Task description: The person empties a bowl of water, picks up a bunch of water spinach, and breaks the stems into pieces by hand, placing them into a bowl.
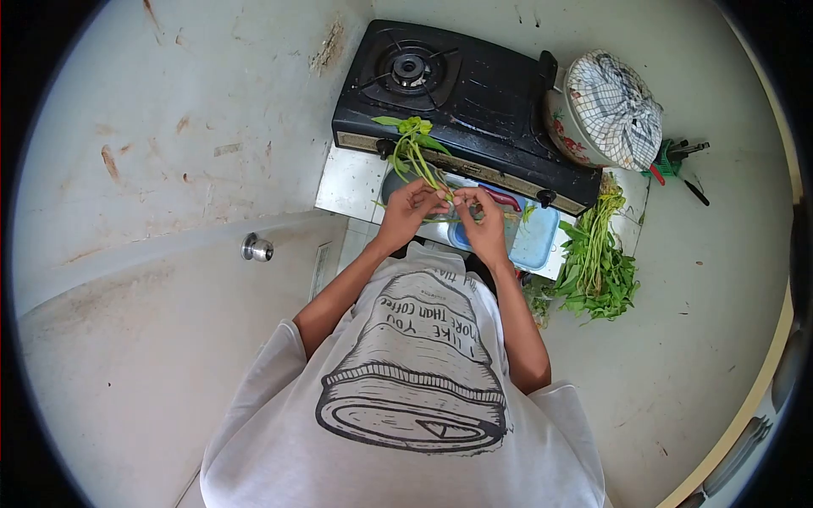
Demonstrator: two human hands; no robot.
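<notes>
Both of my hands meet in front of the stove, over the tiled counter. My left hand (406,213) is closed on leafy green stems (415,161), whose leaves point up toward the stove. Close beside it, my right hand (483,224) pinches the same stems at their lower end, fingertips nearly touching the left ones. Behind the right hand lies a dark red handle (501,198); the rest of that tool is hidden. A light blue plastic tray (537,240) is just right of this hand. Under the stems, a bowl (392,184) is partly covered.
A black gas stove (500,80) stands at the back. On its right is a flowered pot (566,127) topped with a checked cloth (611,106). A bunch of greens (597,275) overhangs the counter's right end. A door knob (257,247) juts out at left.
</notes>
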